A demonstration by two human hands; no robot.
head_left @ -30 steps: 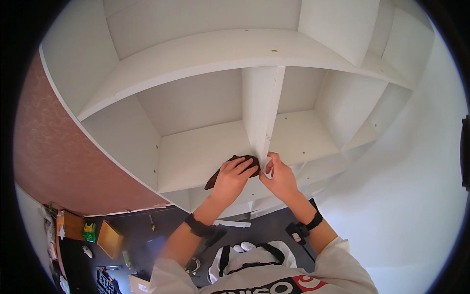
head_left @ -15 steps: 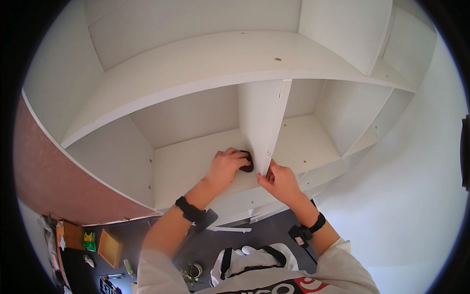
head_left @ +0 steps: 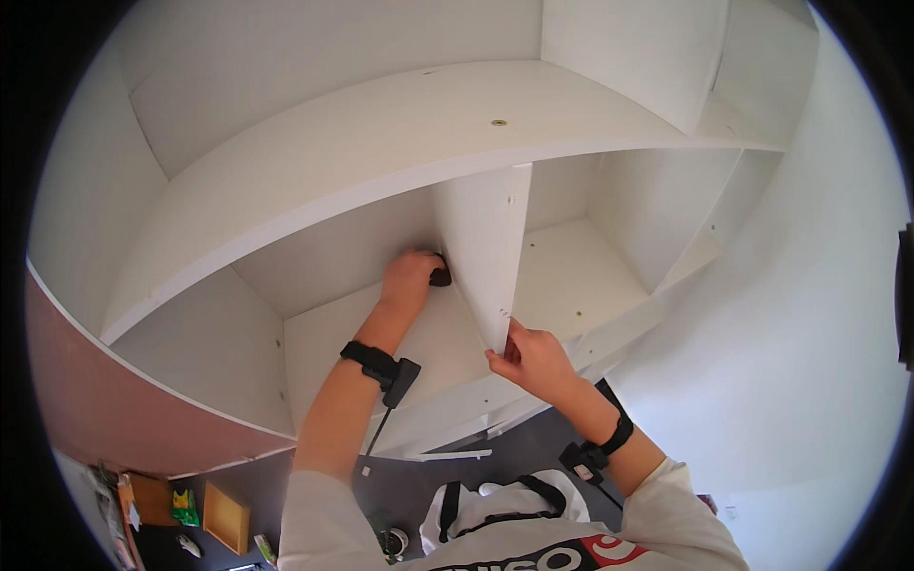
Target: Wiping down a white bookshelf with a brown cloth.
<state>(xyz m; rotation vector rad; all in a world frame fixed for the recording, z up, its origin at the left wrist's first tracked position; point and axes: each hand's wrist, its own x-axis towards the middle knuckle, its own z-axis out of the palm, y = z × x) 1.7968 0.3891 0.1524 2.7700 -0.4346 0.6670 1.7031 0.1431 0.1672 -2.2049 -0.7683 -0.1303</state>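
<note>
My left hand (head_left: 407, 278) is deep in the left compartment of the white shelf unit (head_left: 314, 205), its fingers curled round a dark brown cloth (head_left: 440, 271) near the back, against the upright white divider (head_left: 481, 243). The fingers are partly hidden. My right hand (head_left: 538, 362) grips the front edge of that divider near its lower end, with fingertips on either side of it.
Wall surfaces flank the unit, reddish (head_left: 114, 400) and white (head_left: 762, 362). On the dark floor (head_left: 314, 514) below lie a wooden box (head_left: 227, 517), a green package (head_left: 186, 507), a loose white strip (head_left: 455, 455) and small tools. A shelf (head_left: 400, 95) spans above the compartments.
My left hand has moved up and inward with the cloth, from the divider's front toward the back. My right hand stays at the edge, fingers still round it. The view has shifted slightly.
</note>
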